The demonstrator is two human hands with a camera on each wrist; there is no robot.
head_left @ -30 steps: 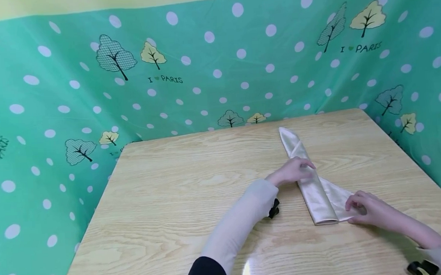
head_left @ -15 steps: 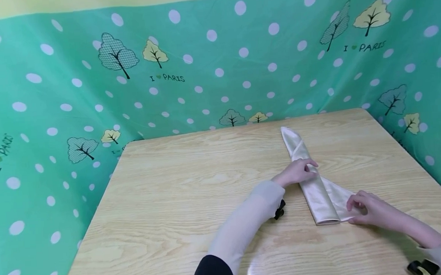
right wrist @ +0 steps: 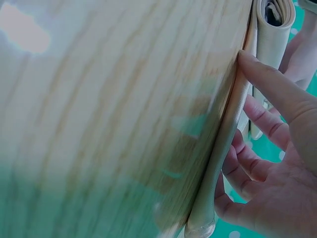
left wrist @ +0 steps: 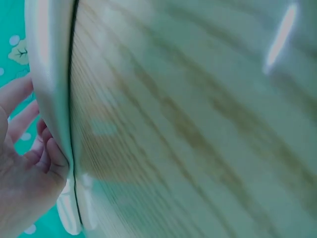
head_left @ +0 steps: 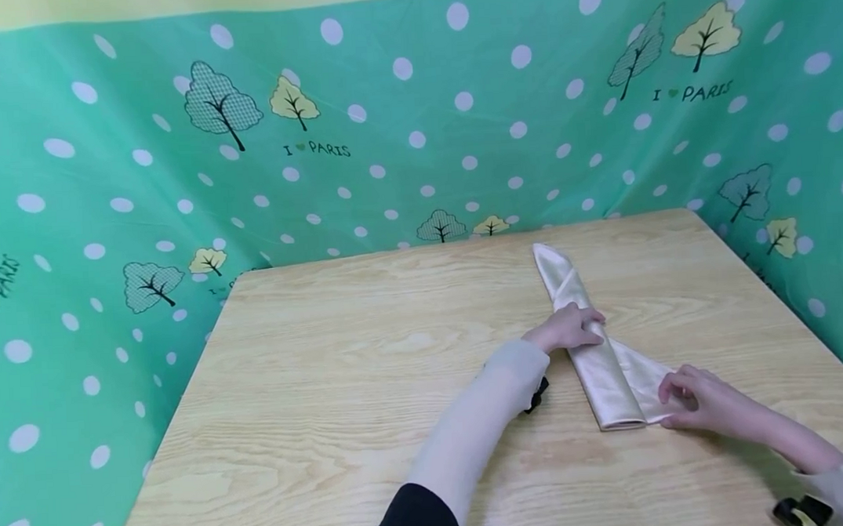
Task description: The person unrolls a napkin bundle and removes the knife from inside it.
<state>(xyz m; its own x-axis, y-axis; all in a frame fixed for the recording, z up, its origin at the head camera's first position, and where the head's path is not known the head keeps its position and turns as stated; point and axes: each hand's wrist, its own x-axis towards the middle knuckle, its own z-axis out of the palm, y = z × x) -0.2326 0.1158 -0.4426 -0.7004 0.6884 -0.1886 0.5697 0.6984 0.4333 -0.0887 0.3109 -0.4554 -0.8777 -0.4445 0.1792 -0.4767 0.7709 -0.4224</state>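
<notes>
A pale, shiny satin cloth lies on the table, folded into a long strip with a pointed far end. A thinner flap spreads from its right side. My left hand reaches across the strip's middle, its bent fingers holding the cloth. The left wrist view shows the fingers curled against the strip's side, with some fingertips hidden. On the flap's near right corner, my right hand holds the cloth between thumb and curved fingers. In the right wrist view a fingertip meets the edge beside the layered, rolled end.
The light wood-grain table extends widely to the left of the cloth. A green dotted curtain with printed trees hangs along the back and sides. Dark wrist devices sit at both sleeves.
The left hand shifts slightly over the middle of the strip, its fingers less blurred than a second ago. The right hand stays at the flap's corner, and the cloth keeps its shape.
</notes>
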